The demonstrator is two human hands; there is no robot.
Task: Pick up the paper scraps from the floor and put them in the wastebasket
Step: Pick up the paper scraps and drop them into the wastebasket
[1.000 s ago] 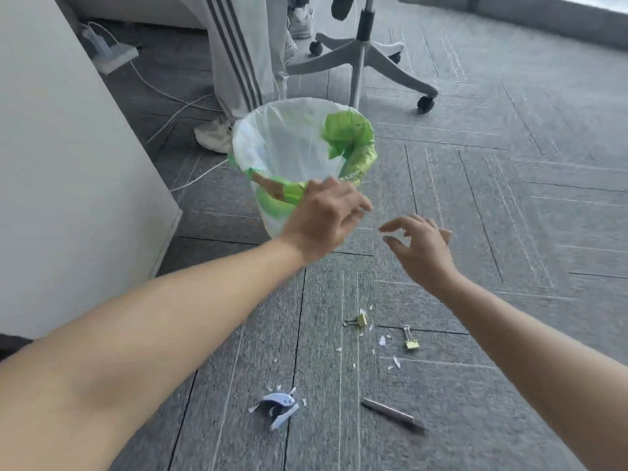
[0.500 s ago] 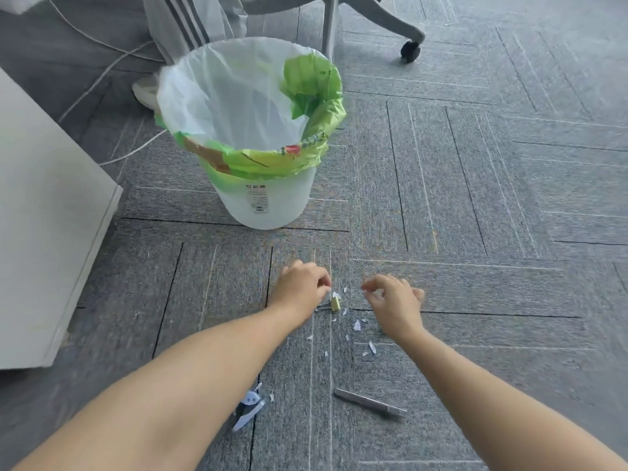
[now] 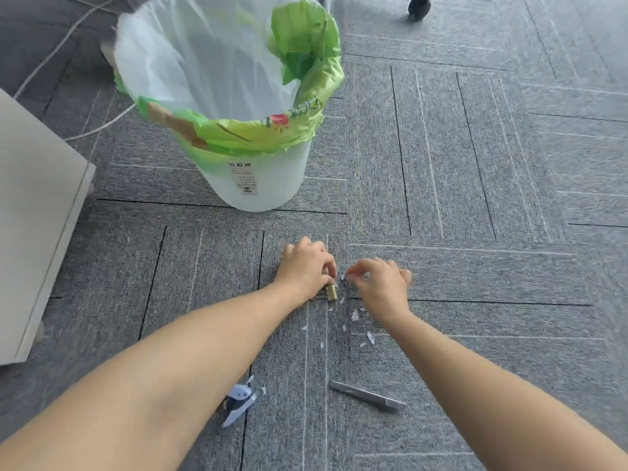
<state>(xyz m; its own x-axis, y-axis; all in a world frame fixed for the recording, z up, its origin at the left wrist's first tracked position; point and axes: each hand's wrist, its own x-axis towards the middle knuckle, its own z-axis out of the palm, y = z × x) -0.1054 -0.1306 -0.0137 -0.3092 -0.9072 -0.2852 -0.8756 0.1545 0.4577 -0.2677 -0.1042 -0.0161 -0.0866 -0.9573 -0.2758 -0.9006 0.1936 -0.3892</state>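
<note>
Both hands down low so I can pinch tiny paper scraps [image 3: 355,315]: left hand [image 3: 302,271] curled near the binder clip [image 3: 331,293], right hand [image 3: 382,283] pinching a scrap, wastebasket [image 3: 258,185] close ahead.

Grey carpet-tile floor [image 3: 475,164], white cabinet [image 3: 34,215] at left.

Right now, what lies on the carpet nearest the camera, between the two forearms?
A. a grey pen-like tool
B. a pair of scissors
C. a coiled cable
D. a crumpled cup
A: a slim grey pen-like tool lies flat on the carpet below the scattered paper scraps, between the forearms.
</note>
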